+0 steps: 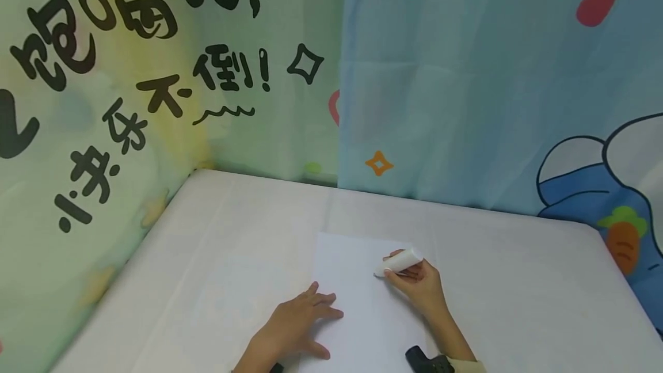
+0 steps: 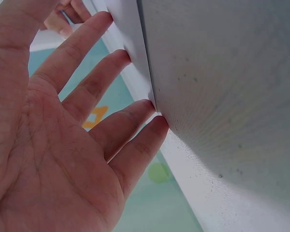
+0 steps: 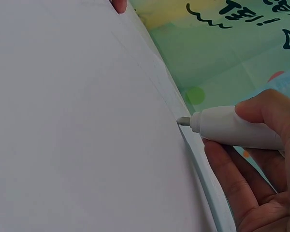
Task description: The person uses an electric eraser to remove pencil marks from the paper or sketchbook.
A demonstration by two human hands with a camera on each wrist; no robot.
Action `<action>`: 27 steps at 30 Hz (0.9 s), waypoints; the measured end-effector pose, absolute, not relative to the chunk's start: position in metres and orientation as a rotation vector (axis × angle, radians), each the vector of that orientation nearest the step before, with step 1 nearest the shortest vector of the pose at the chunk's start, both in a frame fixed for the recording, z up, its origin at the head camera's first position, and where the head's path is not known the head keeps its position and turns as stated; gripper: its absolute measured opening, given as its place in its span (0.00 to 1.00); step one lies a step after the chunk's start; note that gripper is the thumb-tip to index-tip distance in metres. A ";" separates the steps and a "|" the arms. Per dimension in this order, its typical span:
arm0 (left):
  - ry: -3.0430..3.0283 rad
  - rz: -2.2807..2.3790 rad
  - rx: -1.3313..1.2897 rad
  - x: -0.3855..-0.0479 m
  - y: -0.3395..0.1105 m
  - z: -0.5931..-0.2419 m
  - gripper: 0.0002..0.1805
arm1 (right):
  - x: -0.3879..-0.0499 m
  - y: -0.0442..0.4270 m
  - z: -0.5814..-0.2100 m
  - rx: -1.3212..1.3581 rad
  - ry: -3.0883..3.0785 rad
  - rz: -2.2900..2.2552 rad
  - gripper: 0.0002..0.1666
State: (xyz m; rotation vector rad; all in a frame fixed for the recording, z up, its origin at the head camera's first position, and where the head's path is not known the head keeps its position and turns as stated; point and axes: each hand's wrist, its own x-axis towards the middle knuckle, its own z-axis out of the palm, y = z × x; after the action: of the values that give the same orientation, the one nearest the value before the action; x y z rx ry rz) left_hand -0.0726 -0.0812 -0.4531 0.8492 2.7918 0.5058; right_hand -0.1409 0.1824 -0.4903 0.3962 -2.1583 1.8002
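A sheet of white paper point(image 1: 357, 304) lies on the white-covered table. My left hand point(image 1: 297, 324) is at the paper's left side, its fingers spread and straight. In the left wrist view, those fingertips point(image 2: 157, 121) touch the surface at the paper's edge. My right hand point(image 1: 427, 289) holds a thick white pen-like tool point(image 1: 403, 261), tilted, over the paper's upper right part. The right wrist view shows the tool's narrow grey tip point(image 3: 183, 121) at the paper's surface, with the thumb and fingers around its white barrel point(image 3: 232, 126).
The white table point(image 1: 243, 235) extends around the sheet on both sides. A green curtain point(image 1: 269, 131) with black lettering hangs at the left and back, and a blue curtain point(image 1: 466, 102) with cartoon prints at the back right. A black wrist device point(image 1: 430, 360) sits at the right wrist.
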 end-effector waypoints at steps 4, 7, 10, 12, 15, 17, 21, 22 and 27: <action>2.788 0.511 0.841 -0.072 -0.082 -0.453 0.37 | -0.139 0.182 -0.490 0.372 -2.171 1.811 0.22; 2.783 0.513 0.841 -0.072 -0.082 -0.454 0.37 | -0.138 0.182 -0.490 0.372 -2.171 1.813 0.22; 2.790 0.503 0.851 -0.072 -0.082 -0.454 0.37 | -0.139 0.182 -0.489 0.394 -2.166 1.800 0.22; 2.795 0.502 0.852 -0.073 -0.082 -0.454 0.37 | -0.140 0.182 -0.489 0.407 -2.164 1.790 0.22; 2.796 0.514 0.852 -0.074 -0.082 -0.453 0.37 | -0.142 0.183 -0.488 0.407 -2.165 1.783 0.21; 2.791 0.522 0.848 -0.074 -0.081 -0.452 0.37 | -0.142 0.183 -0.488 0.403 -2.167 1.789 0.21; 2.799 0.512 0.861 -0.073 -0.081 -0.452 0.36 | -0.141 0.184 -0.488 0.389 -2.168 1.805 0.21; 2.802 0.510 0.863 -0.073 -0.081 -0.452 0.36 | -0.141 0.184 -0.488 0.386 -2.168 1.808 0.21; 2.799 0.509 0.871 -0.072 -0.082 -0.453 0.36 | -0.139 0.183 -0.489 0.381 -2.167 1.817 0.22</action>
State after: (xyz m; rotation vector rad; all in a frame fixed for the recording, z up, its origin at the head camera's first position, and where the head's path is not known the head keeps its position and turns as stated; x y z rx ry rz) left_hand -0.0715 -0.0816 -0.4535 0.8707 2.7992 0.5092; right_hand -0.1390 0.1830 -0.4894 0.3806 -2.1672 1.8172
